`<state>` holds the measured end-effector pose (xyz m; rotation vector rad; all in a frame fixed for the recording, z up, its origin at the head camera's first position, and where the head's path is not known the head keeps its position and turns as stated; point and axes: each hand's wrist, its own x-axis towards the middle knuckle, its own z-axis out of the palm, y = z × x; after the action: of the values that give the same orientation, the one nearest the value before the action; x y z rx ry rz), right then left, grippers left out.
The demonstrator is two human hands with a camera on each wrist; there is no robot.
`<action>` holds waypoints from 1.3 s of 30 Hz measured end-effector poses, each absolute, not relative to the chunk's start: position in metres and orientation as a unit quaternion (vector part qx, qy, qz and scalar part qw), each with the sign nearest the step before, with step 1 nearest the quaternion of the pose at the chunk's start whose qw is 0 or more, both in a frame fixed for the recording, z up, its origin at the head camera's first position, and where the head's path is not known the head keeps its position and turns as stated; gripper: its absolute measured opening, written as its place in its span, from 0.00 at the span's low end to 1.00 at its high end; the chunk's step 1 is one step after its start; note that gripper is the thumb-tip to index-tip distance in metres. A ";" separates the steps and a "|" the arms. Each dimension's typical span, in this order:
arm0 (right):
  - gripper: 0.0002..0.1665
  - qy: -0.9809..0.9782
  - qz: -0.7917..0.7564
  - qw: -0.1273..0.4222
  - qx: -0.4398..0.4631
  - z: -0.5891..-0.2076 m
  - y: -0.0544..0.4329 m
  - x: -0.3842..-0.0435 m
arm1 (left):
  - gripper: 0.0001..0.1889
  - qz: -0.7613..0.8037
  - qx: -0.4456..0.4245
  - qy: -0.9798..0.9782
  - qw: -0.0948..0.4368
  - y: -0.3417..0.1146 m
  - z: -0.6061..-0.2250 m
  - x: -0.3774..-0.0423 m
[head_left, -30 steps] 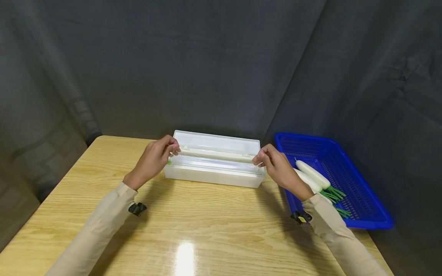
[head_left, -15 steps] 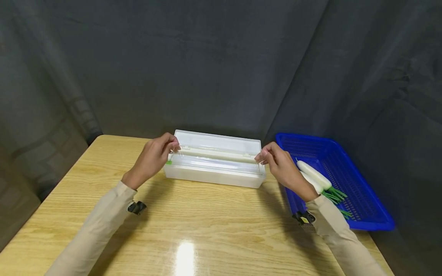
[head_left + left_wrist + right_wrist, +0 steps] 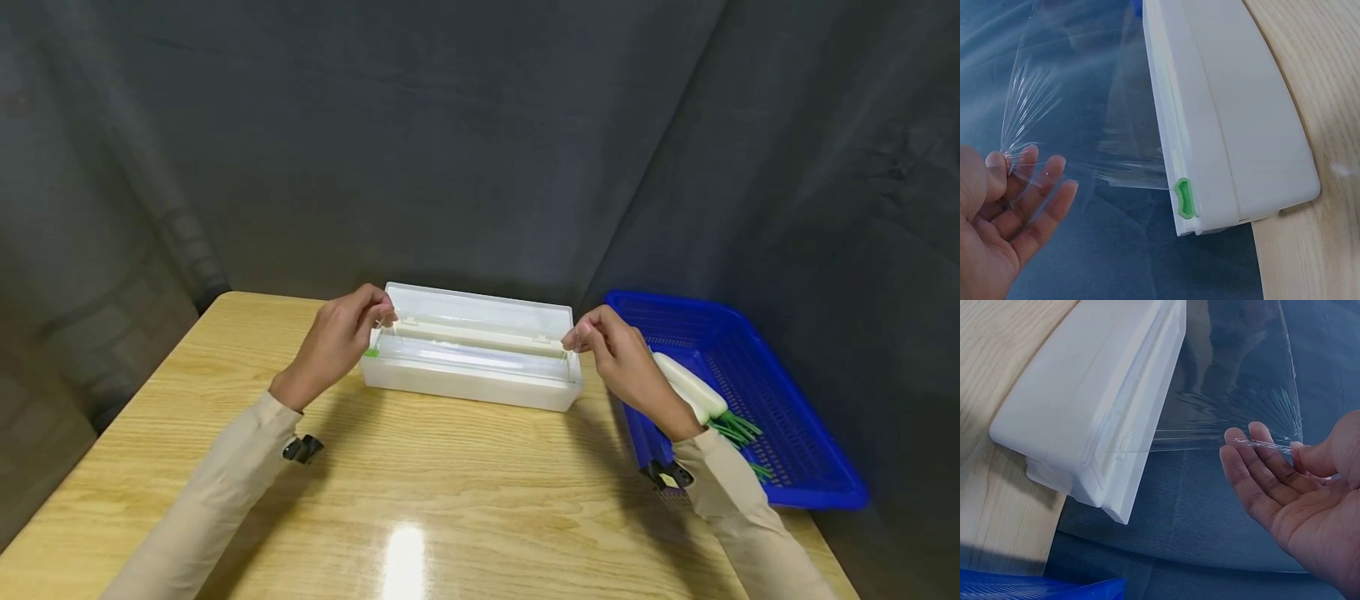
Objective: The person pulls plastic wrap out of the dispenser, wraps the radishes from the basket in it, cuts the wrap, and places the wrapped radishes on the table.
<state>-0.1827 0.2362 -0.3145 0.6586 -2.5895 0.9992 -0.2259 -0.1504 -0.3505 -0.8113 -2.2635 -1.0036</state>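
A white cling film dispenser box (image 3: pixel 468 385) lies on the table with its lid (image 3: pixel 480 307) raised at the back. Clear cling film (image 3: pixel 1129 112) stretches out of it, up to both hands. My left hand (image 3: pixel 337 342) pinches one corner of the film between thumb and index finger, creasing it in a fan. At the other corner, my right hand (image 3: pixel 618 358) pinches the film the same way, as the right wrist view shows. A green slider (image 3: pixel 1184 198) sits at the box's left end. The roll inside is only partly visible.
To the right stands a blue plastic basket (image 3: pixel 806 417) holding white radishes (image 3: pixel 690 383) with green stems, partly hidden by the right arm. The wooden table (image 3: pixel 450 483) extends in front of the box. A dark grey curtain (image 3: pixel 420 150) hangs behind it.
Both hands keep their pinch on the cling film. The right hand has risen slightly and shifted a little to the right. The whole head view has also drifted slightly.
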 end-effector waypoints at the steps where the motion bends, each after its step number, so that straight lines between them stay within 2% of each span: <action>1: 0.10 -0.898 0.346 0.147 0.229 -0.314 0.236 -0.182 | 0.02 -0.372 -0.301 -0.836 0.268 -0.150 -0.350 -0.226; 15: 0.10 -0.895 0.334 0.178 0.237 -0.308 0.238 -0.181 | 0.02 -0.372 -0.299 -0.830 0.289 -0.149 -0.341 -0.223; 39: 0.09 -0.880 0.359 0.196 0.243 -0.294 0.235 -0.174 | 0.03 -0.361 -0.301 -0.822 0.321 -0.148 -0.326 -0.214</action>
<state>-0.1736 0.2353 -0.2937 0.6817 -2.4641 1.0048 -0.2144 -0.1482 -0.3260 -0.7914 -2.1601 -0.9495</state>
